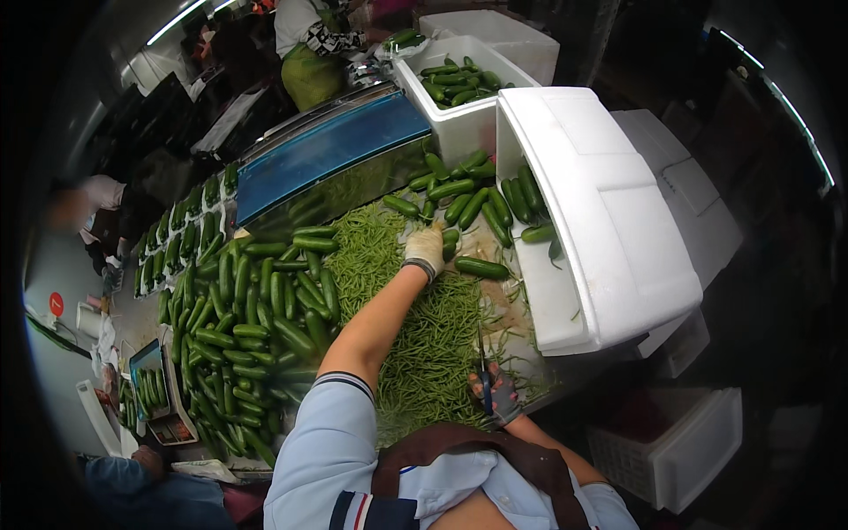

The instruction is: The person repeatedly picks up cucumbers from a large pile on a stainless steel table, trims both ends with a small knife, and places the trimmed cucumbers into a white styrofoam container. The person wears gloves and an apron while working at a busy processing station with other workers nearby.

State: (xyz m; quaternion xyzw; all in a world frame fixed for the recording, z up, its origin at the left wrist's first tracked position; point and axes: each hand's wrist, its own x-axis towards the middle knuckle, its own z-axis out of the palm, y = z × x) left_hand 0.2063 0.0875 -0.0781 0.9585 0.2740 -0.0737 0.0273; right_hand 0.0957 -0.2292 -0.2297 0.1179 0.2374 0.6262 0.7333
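Observation:
My left hand (424, 248), in a pale work glove, reaches across the table with its fingers curled round a short green cucumber (450, 244). Another cucumber (481, 268) lies just to its right. Nearer my body, my right hand (502, 397) wears a grey fingerless-looking glove and is closed on dark-handled scissors (486, 389), whose blades point away from me. Under and between both hands spreads a thick layer of green beans (433, 344). Loose cucumbers (473, 208) lie beyond my left hand, by the mouth of a white foam box (592, 212) tipped on its side.
A large heap of cucumbers (252, 318) covers the table's left side, with packed trays of cucumbers (181, 234) behind it. A blue-topped case (331, 155) and an upright foam box (468, 119) of cucumbers stand at the back. A scale (163, 389) and co-workers are at left and far back.

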